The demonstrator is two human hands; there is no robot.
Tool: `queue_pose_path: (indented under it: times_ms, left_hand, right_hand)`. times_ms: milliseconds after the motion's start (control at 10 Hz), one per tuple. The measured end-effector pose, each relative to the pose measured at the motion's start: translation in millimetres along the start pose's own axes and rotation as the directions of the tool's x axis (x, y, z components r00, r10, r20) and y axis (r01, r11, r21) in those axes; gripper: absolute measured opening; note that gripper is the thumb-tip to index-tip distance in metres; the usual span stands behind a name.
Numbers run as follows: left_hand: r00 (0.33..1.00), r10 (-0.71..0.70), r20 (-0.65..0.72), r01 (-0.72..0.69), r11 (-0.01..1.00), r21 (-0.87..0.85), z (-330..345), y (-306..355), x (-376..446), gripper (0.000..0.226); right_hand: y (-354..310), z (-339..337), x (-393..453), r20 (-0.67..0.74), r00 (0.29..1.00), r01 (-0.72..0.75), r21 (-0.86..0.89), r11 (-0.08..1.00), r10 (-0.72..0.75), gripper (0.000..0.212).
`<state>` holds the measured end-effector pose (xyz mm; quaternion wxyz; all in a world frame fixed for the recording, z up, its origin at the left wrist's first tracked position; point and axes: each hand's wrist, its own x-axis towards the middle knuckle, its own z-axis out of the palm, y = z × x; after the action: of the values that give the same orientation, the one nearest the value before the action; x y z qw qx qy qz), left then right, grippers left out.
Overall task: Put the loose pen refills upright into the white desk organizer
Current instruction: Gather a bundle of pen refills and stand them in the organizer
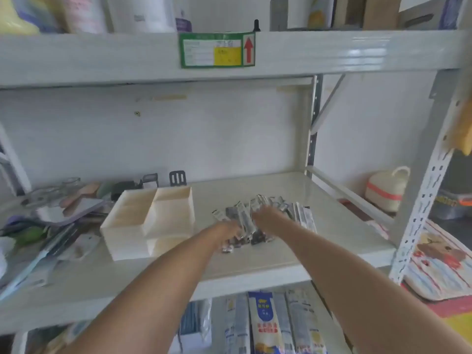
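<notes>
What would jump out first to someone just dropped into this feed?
Both hands, left hand and right hand, reach into a pile of packaged pen refills lying flat at the middle of the shelf. Just left of the pile stands the white desk organizer, its compartments looking empty. Farther left lies a jumble of clutter.

The desk organizer (150,221) stands on the shelf (268,261), left of the pen refill packets (265,218). The left hand (227,232) and right hand (267,217) lie on the packets. Clutter (51,221) lies left of the organizer.
</notes>
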<state>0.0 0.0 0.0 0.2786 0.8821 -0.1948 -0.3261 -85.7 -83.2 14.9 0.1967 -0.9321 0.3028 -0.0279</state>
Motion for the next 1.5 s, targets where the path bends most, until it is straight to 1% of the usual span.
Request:
queue_pose_path:
  times_ms: [100, 200, 300, 400, 500, 600, 700, 800, 900, 1000, 1100, 1200, 1300, 1400, 1500]
  left_hand:
    - [0.994, -0.096, 0.055, 0.095, 0.995, 0.016, -3.7, 18.1, 37.2, 0.069]
    - [0.997, -0.076, -0.013, 0.077, 0.992, 0.105, -3.4, 43.2, 57.7, 0.041]
    - [0.991, -0.010, -0.134, 0.005, 0.999, -0.041, 0.3, 51.3, 73.9, 0.044]
    - [0.998, -0.041, -0.051, 0.017, 0.915, -0.403, 2.7, 56.5, 88.6, 0.033]
    - [0.996, -0.079, 0.033, 0.086, 0.899, -0.429, -1.1, 63.1, 95.9, 0.037]
    - [0.991, -0.099, 0.087, 0.124, 0.917, -0.379, -12.9, 61.2, 99.5, 0.051]
    - [0.994, -0.010, 0.112, 0.061, 0.887, -0.458, -24.1, 60.7, 97.3, 0.041]
    - [0.994, 0.077, 0.074, -0.034, 0.887, -0.460, -36.2, 64.9, 93.8, 0.032]
    - [0.993, 0.121, 0.012, -0.096, 0.842, -0.531, -49.1, 69.6, 87.7, 0.025]
    - [0.986, 0.164, -0.018, -0.139, 0.771, -0.621, -63.0, 71.0, 83.7, 0.030]
    - [0.975, 0.189, -0.113, -0.217, 0.733, -0.645, -89.2, 70.0, 69.1, 0.042]
    - [0.944, 0.245, -0.221, -0.330, 0.697, -0.637, -130.2, 62.1, 48.1, 0.051]
    - [0.884, 0.302, -0.357, -0.467, 0.611, -0.639, -178.6, 46.5, 26.3, 0.048]
    - [0.811, 0.317, -0.492, -0.580, 0.545, -0.605, -219.4, 20.0, 17.9, 0.026]
    - [0.729, 0.303, -0.614, -0.661, 0.543, -0.517, -247.5, -15.3, 12.9, 0.010]
  right_hand:
    - [-0.6, 4.7, 36.9, 0.133, 0.983, -0.142, 0.143, 0.979, 0.123, 0.053]
    - [-2.8, -0.4, 54.9, 0.203, 0.974, -0.133, 0.152, 0.979, 0.101, 0.047]
    - [-2.8, -4.7, 80.2, 0.250, 0.961, -0.170, 0.205, 0.964, 0.116, 0.043]
    - [3.3, -3.4, 96.5, 0.203, 0.968, -0.245, 0.613, 0.751, 0.150, 0.042]
    - [11.1, -4.6, 104.7, 0.222, 0.962, -0.256, 0.539, 0.803, 0.158, 0.040]
    - [11.9, -13.8, 103.3, 0.285, 0.936, -0.324, 0.477, 0.817, 0.204, 0.031]
    - [12.6, -27.0, 106.6, 0.280, 0.943, -0.308, 0.538, 0.785, 0.179, 0.033]
    - [3.3, -42.7, 101.7, 0.299, 0.949, -0.275, 0.617, 0.738, 0.104, 0.010]
    - [-9.6, -51.6, 105.8, 0.223, 0.973, -0.196, 0.632, 0.750, 0.066, 0.021]
    - [-27.7, -57.1, 107.8, 0.189, 0.982, -0.136, 0.585, 0.800, 0.029, 0.034]
    - [-54.2, -68.3, 102.9, 0.114, 0.993, -0.046, 0.573, 0.819, -0.023, 0.005]
    - [-89.9, -78.8, 106.4, -0.015, 0.994, 0.093, 0.626, 0.774, -0.107, 0.027]
    - [-145.2, -79.3, 106.0, -0.124, 0.974, 0.226, 0.621, 0.751, -0.190, 0.039]
    - [-199.6, -65.5, 105.2, -0.251, 0.946, 0.317, 0.586, 0.746, -0.205, 0.043]
    - [-239.2, -36.1, 109.9, -0.267, 0.930, 0.365, 0.602, 0.710, -0.252, 0.043]
